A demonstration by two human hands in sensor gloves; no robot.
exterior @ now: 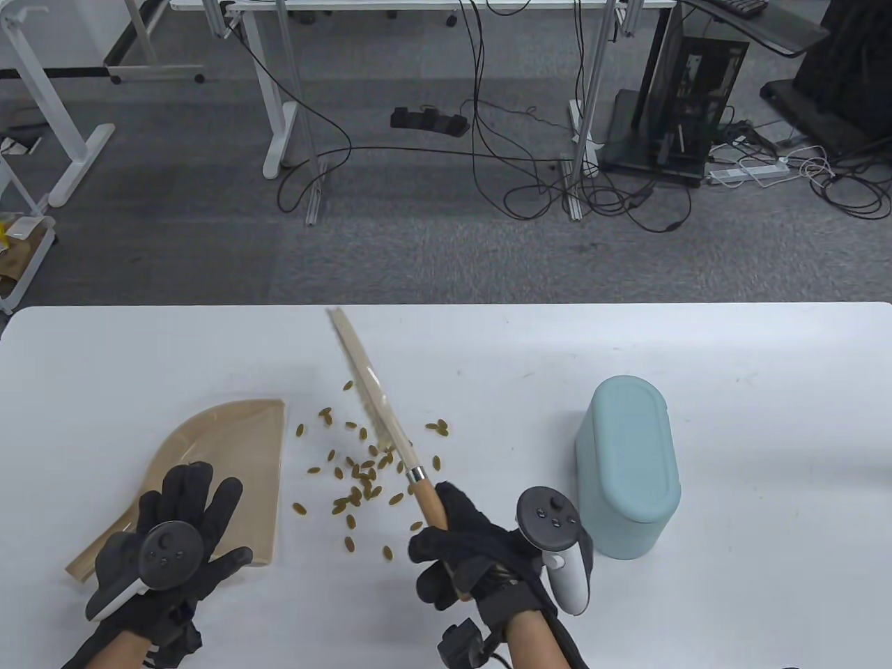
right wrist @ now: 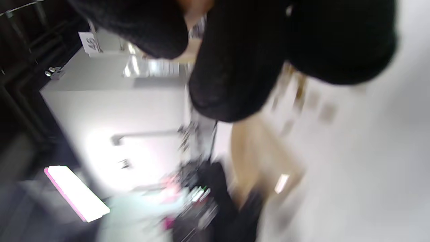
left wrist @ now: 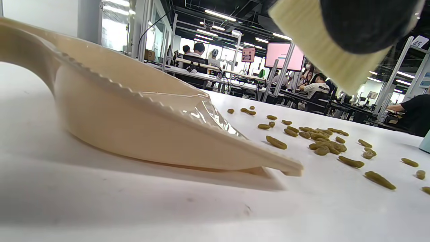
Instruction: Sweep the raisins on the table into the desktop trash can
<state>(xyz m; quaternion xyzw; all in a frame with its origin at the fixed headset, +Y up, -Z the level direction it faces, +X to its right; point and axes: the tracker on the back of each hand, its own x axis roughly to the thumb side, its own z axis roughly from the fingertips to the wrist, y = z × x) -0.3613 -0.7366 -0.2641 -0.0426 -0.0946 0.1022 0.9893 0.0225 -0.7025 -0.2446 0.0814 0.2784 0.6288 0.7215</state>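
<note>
Several greenish-brown raisins (exterior: 359, 477) lie scattered on the white table (exterior: 766, 390) between a beige dustpan (exterior: 237, 460) and a pale teal trash can (exterior: 627, 463). My right hand (exterior: 463, 547) grips the wooden handle of a brush (exterior: 380, 411), whose bristles angle up and away over the raisins. My left hand (exterior: 178, 529) hovers with fingers spread over the dustpan's handle end; I cannot tell if it touches. The left wrist view shows the dustpan (left wrist: 134, 127) flat on the table, the raisins (left wrist: 322, 143) just off its lip, and the bristles (left wrist: 322, 50) above. The right wrist view is blurred.
The trash can stands upright to the right of my right hand, its lid closed. The table's far edge (exterior: 446, 305) runs across the middle of the table view; beyond it are floor, desk legs and cables.
</note>
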